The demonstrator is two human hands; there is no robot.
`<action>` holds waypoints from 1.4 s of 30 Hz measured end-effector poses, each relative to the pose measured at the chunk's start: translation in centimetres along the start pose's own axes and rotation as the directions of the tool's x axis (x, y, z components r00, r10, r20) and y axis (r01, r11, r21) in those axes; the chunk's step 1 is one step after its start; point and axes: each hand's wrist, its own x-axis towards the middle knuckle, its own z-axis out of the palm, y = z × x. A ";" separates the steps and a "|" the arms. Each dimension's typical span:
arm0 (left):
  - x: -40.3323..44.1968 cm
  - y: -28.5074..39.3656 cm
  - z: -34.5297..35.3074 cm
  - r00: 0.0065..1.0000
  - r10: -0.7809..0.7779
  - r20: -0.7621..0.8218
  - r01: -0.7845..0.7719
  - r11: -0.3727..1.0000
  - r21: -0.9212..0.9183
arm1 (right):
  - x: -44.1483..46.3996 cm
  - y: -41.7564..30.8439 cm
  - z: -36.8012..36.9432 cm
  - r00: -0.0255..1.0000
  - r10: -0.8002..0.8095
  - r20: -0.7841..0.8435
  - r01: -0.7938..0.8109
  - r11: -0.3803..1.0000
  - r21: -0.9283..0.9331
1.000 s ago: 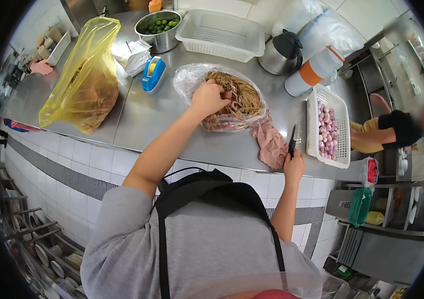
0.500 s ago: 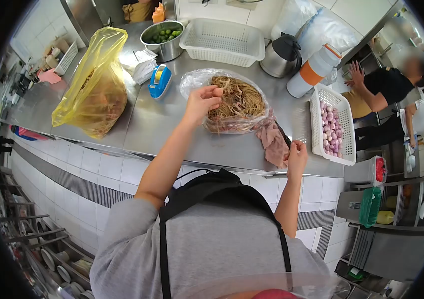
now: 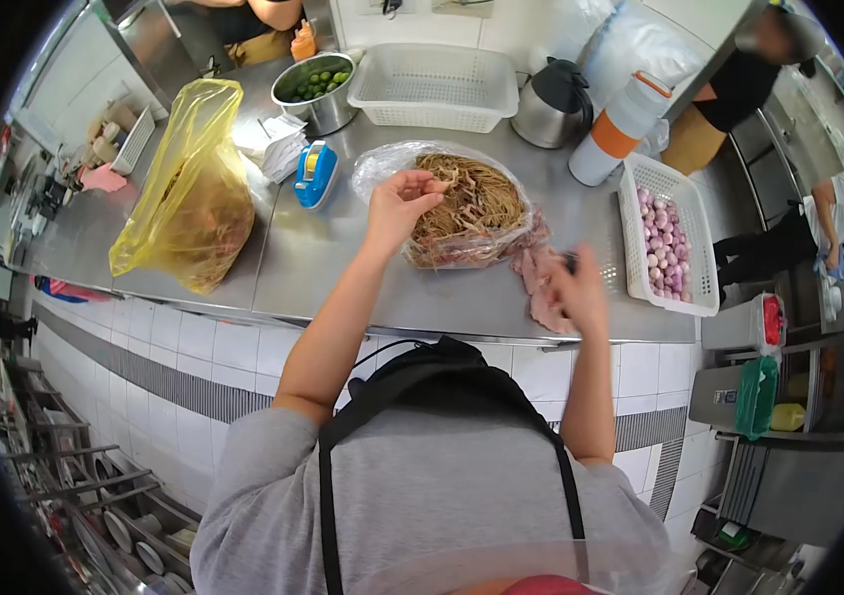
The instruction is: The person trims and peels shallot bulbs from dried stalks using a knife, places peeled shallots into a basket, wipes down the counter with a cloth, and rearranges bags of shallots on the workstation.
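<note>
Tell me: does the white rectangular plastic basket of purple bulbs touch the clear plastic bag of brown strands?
Apart: the head view shows bare steel counter between the white basket and the clear bag.

Blue tape dispenser [image 3: 315, 178], metal pot [image 3: 331, 121] of green fruit [image 3: 320, 85] beside wide white basket [image 3: 430, 117], steel jug [image 3: 544, 111] near orange-banded bottle [image 3: 613, 134].

Bright, white-tiled kitchen around a steel counter.
The counter [image 3: 288, 263] spans ten to two o'clock, glossy with reflected light; a pale tiled wall [image 3: 442, 30] backs it at twelve, and another white wall [image 3: 65, 79] stands at ten. Below, white floor tiles [image 3: 184, 342] are crossed by a dark ribbed band [image 3: 194, 392] from nine toward four, partly hidden. A metal rack [image 3: 85, 456] fills eight o'clock; a steel table [image 3: 799, 486] sits at four.
</note>
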 end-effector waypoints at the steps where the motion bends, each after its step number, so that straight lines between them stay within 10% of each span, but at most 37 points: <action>1: -0.1 0.2 0.4 0.999 -0.032 0.005 0.032 0.998 -0.060 | -0.2 -1.5 2.2 0.989 -0.133 0.065 0.132 0.991 0.007; 15: 0.3 0.6 0.6 0.994 -0.106 -0.032 0.092 0.952 -0.292 | 4.0 -3.8 11.3 0.905 -0.194 0.378 -0.024 0.865 0.501; 30: -0.8 0.1 0.5 0.940 0.332 0.081 -0.338 0.870 0.359 | 4.0 -5.1 10.9 0.841 0.002 0.541 -0.444 0.573 0.688; 36: -0.5 -0.5 0.3 0.981 -0.137 0.137 0.187 0.850 -0.492 | 4.2 -5.0 10.2 0.780 -0.063 0.622 -0.524 0.477 0.705; 39: -0.2 -0.5 0.9 0.991 -0.065 0.118 0.102 0.932 -0.348 | 4.4 -5.1 10.3 0.827 -0.042 0.561 -0.461 0.519 0.719; 41: 0.0 0.0 0.8 0.975 0.211 0.074 -0.220 0.852 0.474 | 4.5 -5.1 10.2 0.847 -0.065 0.527 -0.391 0.596 0.701; 42: 0.1 0.4 0.9 0.975 0.212 0.070 -0.219 0.852 0.475 | 4.6 -5.1 10.1 0.845 -0.065 0.530 -0.392 0.598 0.699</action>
